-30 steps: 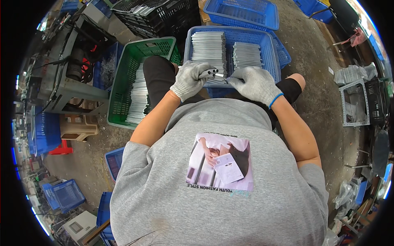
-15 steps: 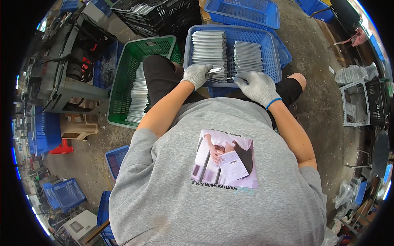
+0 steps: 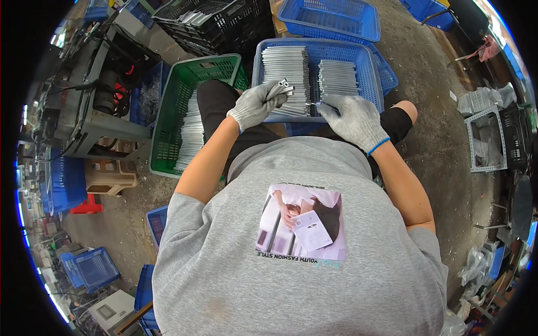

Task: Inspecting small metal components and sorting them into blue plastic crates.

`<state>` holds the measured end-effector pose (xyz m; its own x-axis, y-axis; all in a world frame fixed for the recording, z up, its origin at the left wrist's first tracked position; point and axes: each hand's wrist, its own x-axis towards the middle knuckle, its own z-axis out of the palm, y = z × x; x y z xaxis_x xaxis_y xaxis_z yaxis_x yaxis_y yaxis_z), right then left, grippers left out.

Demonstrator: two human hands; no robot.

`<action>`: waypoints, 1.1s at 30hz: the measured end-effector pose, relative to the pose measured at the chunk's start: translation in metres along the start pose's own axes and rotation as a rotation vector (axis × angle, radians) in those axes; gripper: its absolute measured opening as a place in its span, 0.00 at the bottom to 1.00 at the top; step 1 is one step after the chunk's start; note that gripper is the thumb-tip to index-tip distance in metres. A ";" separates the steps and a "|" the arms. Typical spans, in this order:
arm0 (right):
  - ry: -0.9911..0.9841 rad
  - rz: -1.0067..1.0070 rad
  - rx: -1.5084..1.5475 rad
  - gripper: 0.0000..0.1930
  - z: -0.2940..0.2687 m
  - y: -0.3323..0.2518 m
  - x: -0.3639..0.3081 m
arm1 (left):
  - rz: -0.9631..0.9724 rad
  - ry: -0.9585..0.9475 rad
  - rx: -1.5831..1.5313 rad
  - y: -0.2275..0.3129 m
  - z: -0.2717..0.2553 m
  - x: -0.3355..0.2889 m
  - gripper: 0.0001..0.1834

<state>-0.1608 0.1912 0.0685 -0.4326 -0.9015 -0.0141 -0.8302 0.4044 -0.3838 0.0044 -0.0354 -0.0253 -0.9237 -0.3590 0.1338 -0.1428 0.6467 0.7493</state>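
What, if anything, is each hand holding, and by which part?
Left hand holds several metal tubes just behind their protruding open ends. Right hand seemingly pinches a small thin item; which part cannot be told.

The left hand (image 3: 252, 107) and right hand (image 3: 353, 116) wear rough, matt knitted-cloth gloves (image 3: 360, 125). The tubes (image 3: 286, 68) look like smooth, glossy metal. The blue basket (image 3: 337, 51) and green basket (image 3: 166, 130) are slightly shiny plastic; the shirt (image 3: 302, 297) is matt cloth, the floor (image 3: 434, 151) rough and dull.

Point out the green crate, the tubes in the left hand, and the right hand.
Green crate (image 3: 166, 131): head view, left inner wall.
Held tubes (image 3: 277, 88): head view, sides near the open ends.
Right hand (image 3: 355, 119): head view, back of the hand.
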 end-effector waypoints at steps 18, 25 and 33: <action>0.076 -0.161 -0.151 0.13 -0.009 -0.014 0.002 | 0.324 0.162 0.175 0.044 -0.005 -0.012 0.11; -0.083 -0.110 -0.154 0.13 -0.013 -0.021 0.002 | 0.428 0.274 0.271 0.053 -0.001 -0.012 0.13; -0.086 -0.086 -0.113 0.14 -0.013 -0.017 0.007 | 0.424 0.276 0.407 0.059 -0.002 -0.013 0.10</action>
<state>-0.1541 0.1796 0.0874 -0.3310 -0.9413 -0.0662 -0.8991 0.3359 -0.2808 0.0082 0.0063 0.0188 -0.8117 -0.1416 0.5667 0.0407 0.9541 0.2966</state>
